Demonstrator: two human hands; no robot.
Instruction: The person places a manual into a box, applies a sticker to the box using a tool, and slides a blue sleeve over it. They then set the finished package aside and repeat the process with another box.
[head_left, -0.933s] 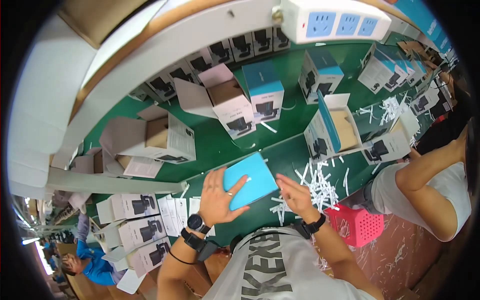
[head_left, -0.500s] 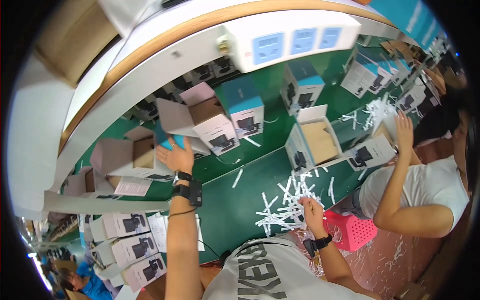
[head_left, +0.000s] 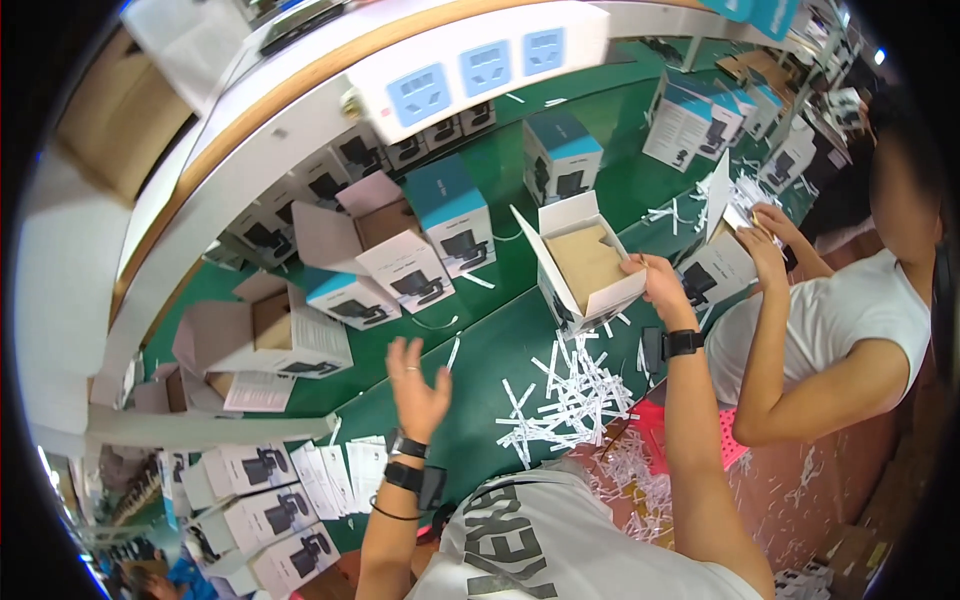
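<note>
My right hand (head_left: pixel 665 287) pinches the right-hand flap of an open white carton (head_left: pixel 553 285), its fingers closed at the flap's edge. Brown cardboard packing fills the carton's inside, and its flaps stand up. Over the green table, my left hand (head_left: pixel 417 395) is open with fingers apart and nothing in it. Nearest to that hand is a closed white-and-blue carton (head_left: pixel 353 300) with a picture of a black device. A heap of white paper strips (head_left: pixel 575 395) lies on the table in front of the open carton.
More cartons, open ones (head_left: pixel 270 325) and closed ones (head_left: pixel 445 215), line the table's far side. A white socket strip (head_left: pixel 485 70) hangs above. At right, a co-worker (head_left: pixel 820 340) handles another open carton (head_left: pixel 712 265). A pink basket (head_left: pixel 720 440) sits below the edge. Flattened cartons (head_left: pixel 270 510) lie left.
My left hand has come off the blue-topped carton toward me. My right hand has risen from the paper strips to the open carton's flap. The co-worker's hands have come together. The view has shifted.
</note>
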